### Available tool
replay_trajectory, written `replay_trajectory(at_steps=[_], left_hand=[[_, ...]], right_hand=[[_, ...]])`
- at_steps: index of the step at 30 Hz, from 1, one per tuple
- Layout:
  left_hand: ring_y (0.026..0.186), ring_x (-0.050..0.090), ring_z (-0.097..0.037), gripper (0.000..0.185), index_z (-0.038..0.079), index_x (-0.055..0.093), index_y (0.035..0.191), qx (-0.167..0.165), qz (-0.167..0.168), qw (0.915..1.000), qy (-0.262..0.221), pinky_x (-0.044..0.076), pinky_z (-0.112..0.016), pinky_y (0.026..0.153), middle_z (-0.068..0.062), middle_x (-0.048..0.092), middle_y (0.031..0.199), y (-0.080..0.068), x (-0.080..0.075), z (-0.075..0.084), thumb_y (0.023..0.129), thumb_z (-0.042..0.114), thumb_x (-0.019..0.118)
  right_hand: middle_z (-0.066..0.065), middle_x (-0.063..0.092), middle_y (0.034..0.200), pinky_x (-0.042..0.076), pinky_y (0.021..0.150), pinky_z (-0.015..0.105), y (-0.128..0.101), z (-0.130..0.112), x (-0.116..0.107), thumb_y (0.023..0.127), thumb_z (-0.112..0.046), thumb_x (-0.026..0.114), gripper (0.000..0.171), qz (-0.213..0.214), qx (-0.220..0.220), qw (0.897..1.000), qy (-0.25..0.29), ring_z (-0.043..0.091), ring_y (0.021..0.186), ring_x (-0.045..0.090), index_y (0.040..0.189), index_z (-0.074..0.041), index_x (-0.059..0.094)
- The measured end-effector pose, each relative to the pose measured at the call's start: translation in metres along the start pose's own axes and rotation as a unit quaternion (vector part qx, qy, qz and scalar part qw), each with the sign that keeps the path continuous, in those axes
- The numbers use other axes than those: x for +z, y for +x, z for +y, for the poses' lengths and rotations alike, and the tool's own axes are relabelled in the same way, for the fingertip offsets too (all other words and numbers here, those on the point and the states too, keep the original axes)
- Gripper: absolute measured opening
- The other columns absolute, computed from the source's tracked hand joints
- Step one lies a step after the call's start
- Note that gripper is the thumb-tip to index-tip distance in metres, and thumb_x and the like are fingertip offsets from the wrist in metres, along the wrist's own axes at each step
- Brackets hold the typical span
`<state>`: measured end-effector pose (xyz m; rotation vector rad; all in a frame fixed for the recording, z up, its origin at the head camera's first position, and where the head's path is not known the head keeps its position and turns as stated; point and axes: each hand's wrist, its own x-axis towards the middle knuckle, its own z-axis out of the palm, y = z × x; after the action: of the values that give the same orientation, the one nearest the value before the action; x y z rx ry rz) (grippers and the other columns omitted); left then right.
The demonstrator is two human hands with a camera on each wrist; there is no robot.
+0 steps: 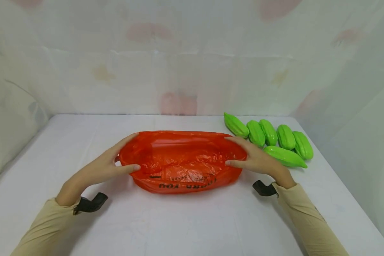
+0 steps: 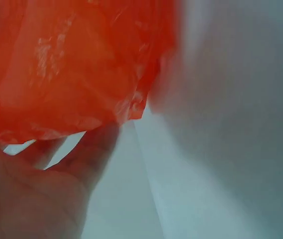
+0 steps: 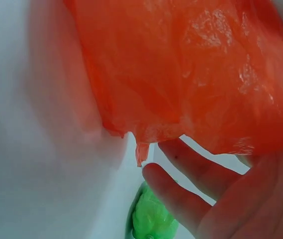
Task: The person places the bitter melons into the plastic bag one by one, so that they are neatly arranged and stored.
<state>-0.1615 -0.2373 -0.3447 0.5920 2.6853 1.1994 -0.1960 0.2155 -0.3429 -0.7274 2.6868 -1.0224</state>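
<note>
An orange plastic bag (image 1: 182,161) lies mid-tabletop (image 1: 192,220), mouth stretched open by left hand (image 1: 110,165) and right hand (image 1: 256,158), fingers spread along its rim; six green gourds (image 1: 270,137) at two o'clock.

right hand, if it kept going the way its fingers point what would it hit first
The right hand points leftward across the table, its fingers spread at the end of the orange bag. Going straight on, it would probably press into the bag at once; the green gourds lie behind it.
</note>
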Motion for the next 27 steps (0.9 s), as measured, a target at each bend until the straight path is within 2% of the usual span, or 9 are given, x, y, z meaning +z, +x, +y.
replay_trajectory(at_steps=[2, 5, 8, 11, 16, 23, 27], left_hand=[[0.137, 0.043, -0.036, 0.085, 0.031, 0.018, 0.158, 0.012, 0.021, 0.9997, -0.006, 0.046, -0.058, 0.104, -0.008, 0.031, 0.159, 0.000, 0.003, 0.000, 0.092, 0.031, 0.071], [0.128, 0.052, -0.032, 0.077, 0.023, 0.027, 0.154, 0.038, 0.064, 0.9970, -0.022, 0.055, -0.034, 0.098, -0.009, 0.042, 0.150, -0.001, 0.010, 0.000, 0.091, 0.022, 0.072], [0.119, 0.057, -0.028, 0.069, 0.016, 0.035, 0.149, 0.061, 0.097, 0.9931, -0.029, 0.053, -0.015, 0.088, -0.011, 0.049, 0.142, -0.001, 0.017, 0.001, 0.091, 0.015, 0.072], [0.113, 0.057, -0.022, 0.062, 0.014, 0.040, 0.145, 0.072, 0.112, 0.9910, -0.013, 0.050, -0.011, 0.084, -0.012, 0.052, 0.138, -0.003, 0.025, 0.002, 0.092, 0.014, 0.071], [0.125, 0.050, -0.019, 0.053, 0.018, 0.046, 0.141, 0.058, 0.118, 0.9913, 0.015, 0.043, -0.011, 0.092, -0.006, 0.053, 0.140, -0.004, 0.031, 0.003, 0.094, 0.021, 0.069], [0.136, 0.043, -0.030, 0.054, 0.017, 0.040, 0.147, 0.040, 0.122, 0.9915, -0.020, 0.036, -0.006, 0.096, -0.009, 0.044, 0.150, -0.003, 0.032, 0.002, 0.098, 0.021, 0.062], [0.139, 0.040, -0.025, 0.057, 0.020, 0.036, 0.151, 0.040, 0.135, 0.9886, -0.054, 0.033, -0.008, 0.101, -0.007, 0.040, 0.154, -0.004, 0.032, 0.000, 0.098, 0.018, 0.061]], right_hand=[[0.004, 0.033, 0.159, 0.035, 0.114, 0.060, -0.001, -0.001, 0.001, 0.086, -0.044, 0.074, 0.080, -0.005, -0.001, 1.000, 0.005, 0.031, 0.147, 0.032, 0.153, -0.024, 0.035], [0.004, 0.030, 0.161, 0.032, 0.115, 0.061, -0.003, -0.002, 0.003, 0.087, -0.045, 0.073, 0.081, -0.009, -0.004, 1.000, 0.005, 0.031, 0.149, 0.028, 0.154, -0.025, 0.033], [0.004, 0.030, 0.161, 0.031, 0.116, 0.062, -0.004, -0.003, 0.005, 0.086, -0.044, 0.074, 0.081, -0.008, -0.008, 1.000, 0.004, 0.032, 0.150, 0.026, 0.153, -0.024, 0.034], [0.005, 0.031, 0.161, 0.031, 0.116, 0.062, -0.006, -0.003, 0.006, 0.086, -0.042, 0.075, 0.081, -0.006, -0.013, 1.000, 0.005, 0.032, 0.149, 0.027, 0.153, -0.021, 0.034], [0.006, 0.032, 0.160, 0.031, 0.116, 0.062, -0.006, -0.002, 0.007, 0.086, -0.041, 0.075, 0.080, -0.005, -0.016, 1.000, 0.002, 0.033, 0.149, 0.028, 0.153, -0.020, 0.035], [0.007, 0.032, 0.160, 0.031, 0.116, 0.062, -0.006, -0.002, 0.007, 0.086, -0.041, 0.074, 0.080, -0.005, -0.016, 1.000, 0.003, 0.034, 0.148, 0.028, 0.153, -0.019, 0.034], [0.006, 0.031, 0.160, 0.032, 0.115, 0.062, -0.007, -0.002, 0.007, 0.087, -0.041, 0.074, 0.080, -0.007, -0.014, 1.000, 0.007, 0.033, 0.148, 0.028, 0.153, -0.020, 0.034]])
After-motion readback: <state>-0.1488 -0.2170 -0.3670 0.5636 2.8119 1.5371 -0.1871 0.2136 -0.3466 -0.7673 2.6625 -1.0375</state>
